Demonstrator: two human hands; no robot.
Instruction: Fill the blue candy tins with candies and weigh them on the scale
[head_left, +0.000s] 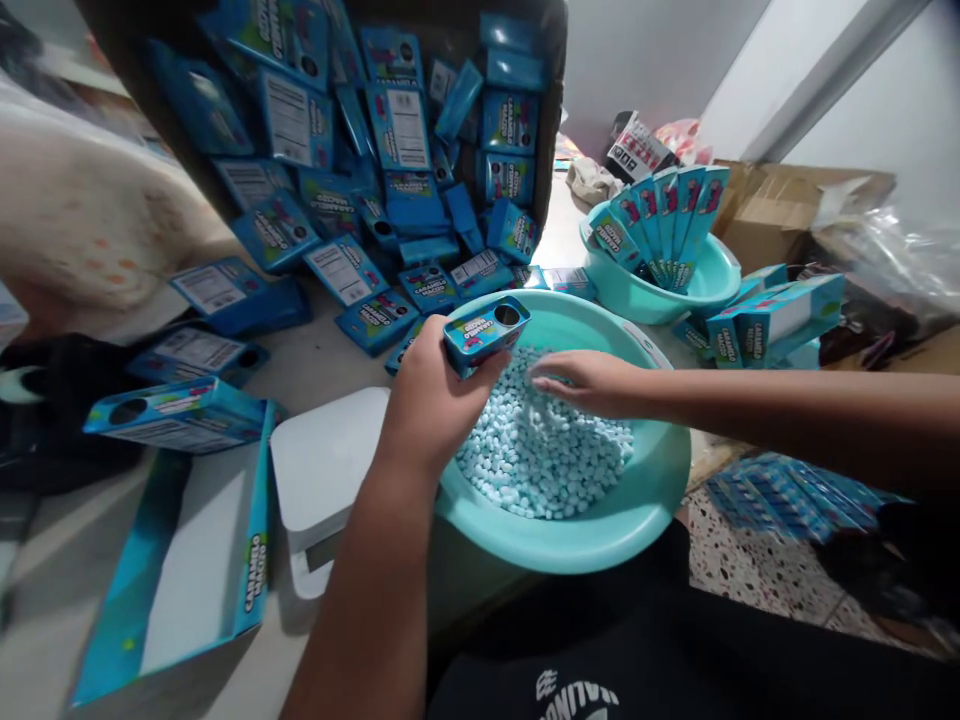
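My left hand point(442, 400) is wrapped round a small blue candy box point(482, 332), which I hold over the left rim of a turquoise basin point(600, 545). A dark round opening shows near one end of the box's upward side. Small pale blue candies point(547, 450) lie heaped in the basin. Right above the heap is my right hand point(581, 382), its fingers curled together at the candies; its palm side is hidden. A white kitchen scale point(330, 460) sits beside my left forearm.
Behind the basin, a tipped carton point(551, 120) spills many blue candy boxes point(401, 125). A smaller turquoise bowl point(637, 300) holds flat blue packs. An open display box point(255, 560) stands at left, with one candy box point(187, 415) across its end. Wrapped packs point(795, 495) lie low at right.
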